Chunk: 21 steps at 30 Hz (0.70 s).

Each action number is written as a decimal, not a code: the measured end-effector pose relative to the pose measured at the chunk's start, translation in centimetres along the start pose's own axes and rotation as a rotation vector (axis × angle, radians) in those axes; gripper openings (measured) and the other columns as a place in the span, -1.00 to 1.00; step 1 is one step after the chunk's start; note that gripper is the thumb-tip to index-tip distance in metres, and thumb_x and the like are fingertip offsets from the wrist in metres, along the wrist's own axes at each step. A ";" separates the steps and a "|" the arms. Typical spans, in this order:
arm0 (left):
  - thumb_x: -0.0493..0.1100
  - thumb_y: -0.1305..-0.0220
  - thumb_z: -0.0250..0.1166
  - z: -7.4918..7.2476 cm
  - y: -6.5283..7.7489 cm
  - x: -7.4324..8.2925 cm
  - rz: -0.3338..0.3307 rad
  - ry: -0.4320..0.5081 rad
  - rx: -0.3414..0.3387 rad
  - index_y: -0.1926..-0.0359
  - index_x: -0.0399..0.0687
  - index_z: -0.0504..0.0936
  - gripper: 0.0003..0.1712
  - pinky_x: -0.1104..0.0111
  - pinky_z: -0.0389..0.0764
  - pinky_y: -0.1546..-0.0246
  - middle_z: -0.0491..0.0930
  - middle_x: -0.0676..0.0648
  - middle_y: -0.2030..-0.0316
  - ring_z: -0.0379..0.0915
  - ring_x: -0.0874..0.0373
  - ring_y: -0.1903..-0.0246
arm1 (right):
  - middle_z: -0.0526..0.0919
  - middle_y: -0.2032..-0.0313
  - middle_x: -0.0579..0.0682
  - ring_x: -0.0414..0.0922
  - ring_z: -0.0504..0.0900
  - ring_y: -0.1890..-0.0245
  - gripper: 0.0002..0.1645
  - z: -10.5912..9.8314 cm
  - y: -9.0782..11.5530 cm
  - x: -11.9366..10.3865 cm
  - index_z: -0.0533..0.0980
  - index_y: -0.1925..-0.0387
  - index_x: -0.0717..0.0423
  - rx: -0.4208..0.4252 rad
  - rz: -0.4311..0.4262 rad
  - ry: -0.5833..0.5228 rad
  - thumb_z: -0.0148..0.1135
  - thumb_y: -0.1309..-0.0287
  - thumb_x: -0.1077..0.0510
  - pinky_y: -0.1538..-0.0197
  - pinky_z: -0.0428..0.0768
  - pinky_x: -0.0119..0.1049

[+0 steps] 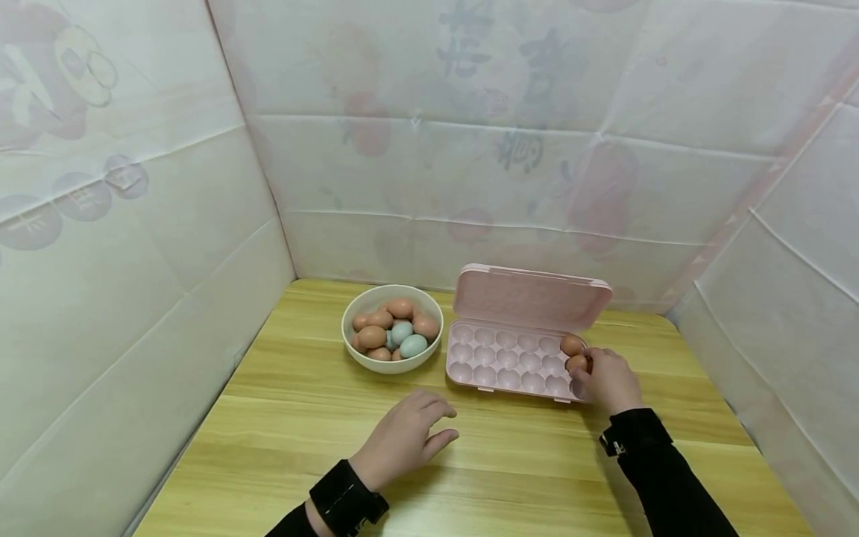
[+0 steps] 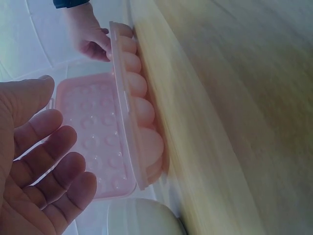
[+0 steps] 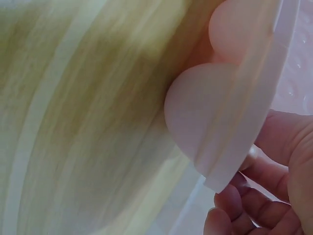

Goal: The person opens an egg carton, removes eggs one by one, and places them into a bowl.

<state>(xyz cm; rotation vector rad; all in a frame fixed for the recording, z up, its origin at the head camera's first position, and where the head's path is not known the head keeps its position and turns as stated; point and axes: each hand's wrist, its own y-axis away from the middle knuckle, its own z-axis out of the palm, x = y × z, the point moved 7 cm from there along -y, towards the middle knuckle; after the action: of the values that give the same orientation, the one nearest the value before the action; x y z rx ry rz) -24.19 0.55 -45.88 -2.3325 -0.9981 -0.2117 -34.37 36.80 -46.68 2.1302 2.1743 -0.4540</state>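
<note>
In the head view my right hand (image 1: pixel 609 379) is at the right end of the pink egg tray (image 1: pixel 508 359), thumb and fingers around a brown egg (image 1: pixel 576 364) in the last column. Just behind it, another brown egg (image 1: pixel 572 344) sits in the back corner cup. The right wrist view shows the curled fingers (image 3: pixel 266 174) at the tray's edge, with the egg mostly hidden. My left hand (image 1: pixel 406 436) hovers over the table in front of the tray, fingers loosely bent and holding nothing. Its palm (image 2: pixel 29 196) faces the tray in the left wrist view.
A cream bowl (image 1: pixel 349 339) holding several brown and pale blue-green eggs stands left of the tray. The tray's hinged lid (image 1: pixel 533 298) stands raised at the back. Wood-grain table (image 1: pixel 510 470) spreads in front, with white printed sheets (image 1: pixel 416 171) around its back and sides.
</note>
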 end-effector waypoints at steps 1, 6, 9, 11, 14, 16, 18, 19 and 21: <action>0.03 -0.37 0.50 0.0 0.0 0.0 0.001 0.001 0.000 0.02 0.06 0.76 -0.74 0.28 0.71 -0.11 0.74 0.07 0.03 0.64 0.16 -0.05 | 0.68 0.07 0.45 0.43 0.67 0.04 -0.44 0.0 0.0 0.0 0.59 -0.13 0.43 0.004 -0.001 0.000 0.42 -0.33 0.03 0.05 0.64 0.35; 0.03 -0.38 0.50 0.0 0.0 0.1 0.005 0.006 -0.002 0.02 0.01 0.76 -0.73 0.26 0.71 -0.11 0.75 0.07 0.04 0.64 0.15 -0.04 | 0.71 0.12 0.42 0.37 0.69 0.12 -0.51 0.2 0.0 0.1 0.59 -0.04 0.42 0.026 -0.001 -0.011 0.42 -0.30 0.08 0.12 0.65 0.30; 0.02 -0.37 0.51 0.1 0.0 0.1 0.008 0.008 -0.003 0.03 0.01 0.76 -0.73 0.27 0.72 -0.10 0.75 0.07 0.04 0.64 0.16 -0.04 | 0.72 0.15 0.41 0.35 0.70 0.16 -0.54 0.3 0.1 0.1 0.58 -0.02 0.41 0.036 -0.005 -0.016 0.41 -0.30 0.09 0.17 0.64 0.27; 0.02 -0.37 0.51 0.2 0.0 0.1 0.008 0.007 -0.004 0.03 0.02 0.76 -0.73 0.27 0.71 -0.10 0.75 0.07 0.04 0.64 0.16 -0.04 | 0.73 0.16 0.40 0.35 0.71 0.17 -0.54 0.3 0.1 0.1 0.58 -0.02 0.40 0.044 -0.007 -0.014 0.42 -0.31 0.09 0.19 0.64 0.26; 0.01 -0.37 0.51 0.3 -0.1 0.1 0.005 0.013 -0.005 0.03 0.03 0.76 -0.74 0.27 0.71 -0.10 0.75 0.07 0.04 0.64 0.16 -0.04 | 0.73 0.17 0.38 0.34 0.70 0.17 -0.53 0.3 0.2 0.1 0.58 -0.03 0.38 0.049 -0.002 -0.018 0.42 -0.31 0.07 0.18 0.63 0.26; 0.01 -0.37 0.51 0.3 -0.1 0.1 0.001 0.023 -0.008 0.03 0.04 0.76 -0.75 0.27 0.71 -0.11 0.75 0.07 0.04 0.63 0.16 -0.04 | 0.73 0.19 0.34 0.30 0.69 0.19 -0.54 0.3 0.2 0.3 0.59 -0.03 0.36 0.056 0.003 -0.024 0.43 -0.30 0.07 0.18 0.63 0.25; 0.01 -0.38 0.50 0.4 -0.1 0.1 -0.008 0.038 -0.014 0.03 0.04 0.76 -0.75 0.27 0.71 -0.11 0.74 0.07 0.03 0.63 0.16 -0.04 | 0.72 0.24 0.30 0.25 0.67 0.23 -0.54 0.3 0.3 0.4 0.59 -0.02 0.35 0.063 0.004 -0.034 0.44 -0.30 0.07 0.19 0.61 0.22; 0.02 -0.38 0.49 0.5 -0.1 0.1 -0.014 0.046 -0.019 0.03 0.05 0.75 -0.75 0.27 0.71 -0.12 0.74 0.07 0.03 0.63 0.16 -0.05 | 0.71 0.26 0.29 0.24 0.66 0.25 -0.55 0.2 0.3 0.4 0.59 -0.01 0.35 0.072 0.001 -0.040 0.45 -0.30 0.07 0.20 0.60 0.21; 0.01 -0.40 0.48 0.7 -0.1 0.0 -0.028 0.075 -0.032 0.02 0.04 0.76 -0.75 0.26 0.71 -0.13 0.74 0.06 0.02 0.64 0.15 -0.06 | 0.71 0.28 0.27 0.21 0.65 0.27 -0.57 0.0 0.5 0.5 0.60 0.01 0.33 0.092 -0.006 -0.054 0.46 -0.30 0.06 0.20 0.59 0.20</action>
<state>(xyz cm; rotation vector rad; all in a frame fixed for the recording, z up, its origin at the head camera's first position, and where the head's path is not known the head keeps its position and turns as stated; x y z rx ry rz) -24.31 1.02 -46.34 -2.3226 -0.9981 -0.3261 -33.92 37.27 -46.90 2.1301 2.1725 -0.6166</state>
